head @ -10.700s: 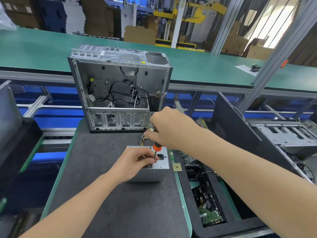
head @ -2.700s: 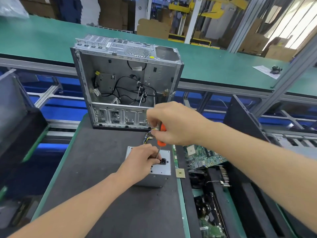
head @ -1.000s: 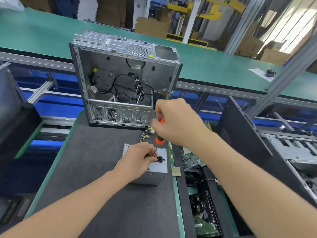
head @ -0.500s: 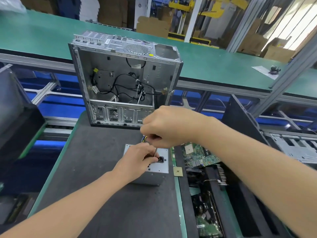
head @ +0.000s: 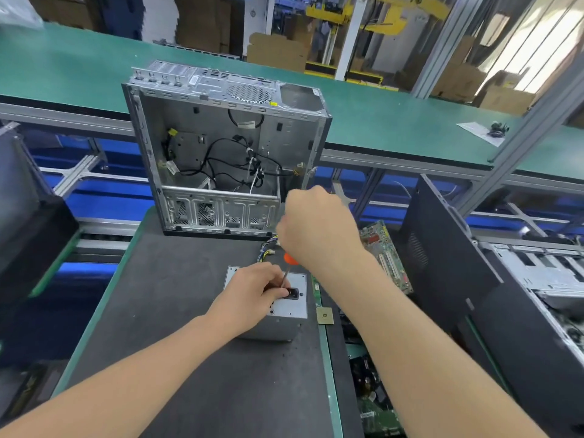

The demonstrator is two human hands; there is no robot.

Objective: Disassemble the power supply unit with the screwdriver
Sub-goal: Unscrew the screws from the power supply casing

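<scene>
Head view: the power supply unit (head: 292, 311) lies on the dark table (head: 189, 311) directly under both hands. The right hand (head: 316, 229) is clamped round the orange handle of the screwdriver (head: 289, 259), shaft pointing down at the unit's top plate, probably to back out a screw. The left hand (head: 252, 292) rests on the unit with fingers curled at the shaft's tip, likely steadying it; whether they pinch the shaft I cannot tell. Beyond the hands stands an open computer case (head: 227, 159), then a green conveyor (head: 379, 121); a motherboard (head: 384, 251) lies right of the right hand.

two hands (head: 249, 295) (head: 316, 229); one screwdriver (head: 289, 259) — one power supply (head: 292, 308)
</scene>
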